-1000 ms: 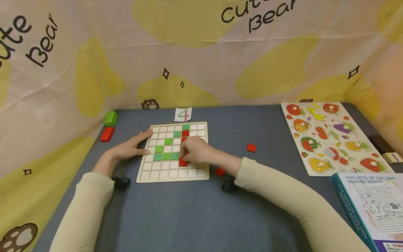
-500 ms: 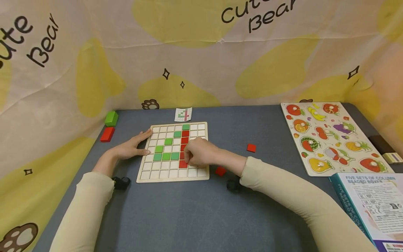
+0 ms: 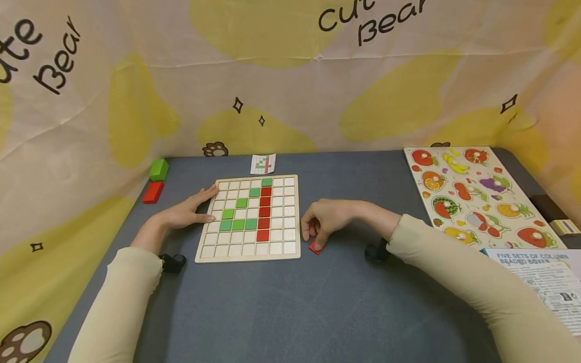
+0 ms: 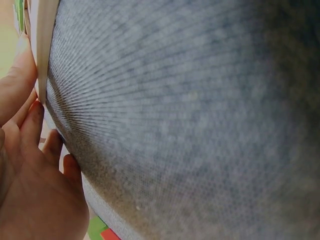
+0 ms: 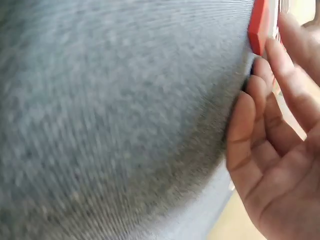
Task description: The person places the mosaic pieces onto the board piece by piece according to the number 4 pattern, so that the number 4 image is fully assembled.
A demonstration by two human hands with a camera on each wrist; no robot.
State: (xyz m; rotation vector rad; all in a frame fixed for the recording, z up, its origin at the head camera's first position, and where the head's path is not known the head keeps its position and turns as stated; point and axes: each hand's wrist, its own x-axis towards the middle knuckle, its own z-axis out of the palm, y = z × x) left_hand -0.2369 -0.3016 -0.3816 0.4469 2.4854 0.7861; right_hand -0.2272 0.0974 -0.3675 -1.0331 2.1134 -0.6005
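A wooden grid board [image 3: 247, 259] lies on the table with green and red square tiles in some of its cells. Several red tiles [image 3: 264, 212] form one column; the green tiles [image 3: 238, 225] run in a stepped line beside it. My left hand [image 3: 183, 212] rests at the board's left edge, thumb and fingers spread; the left wrist view shows its fingertips against the board's rim [image 4: 42, 55]. Right of the board, my right hand [image 3: 329, 219] bends its fingers down and pinches a loose red tile [image 3: 314, 247] at the table surface. In the right wrist view that red tile [image 5: 258, 27] is by the fingertips.
A small pattern card [image 3: 263, 164] lies behind the board. A green block [image 3: 159, 170] and a red block [image 3: 153, 192] are at the left edge. At right lie a fruit puzzle board [image 3: 476, 191], a dark eraser-like block [image 3: 546, 207] and a box [image 3: 535, 282].
My right hand has left the board's red column and moved right to the loose tile, uncovering the red tiles. My left hand stays at the board's edge. The right forearm now covers where another red tile lay.
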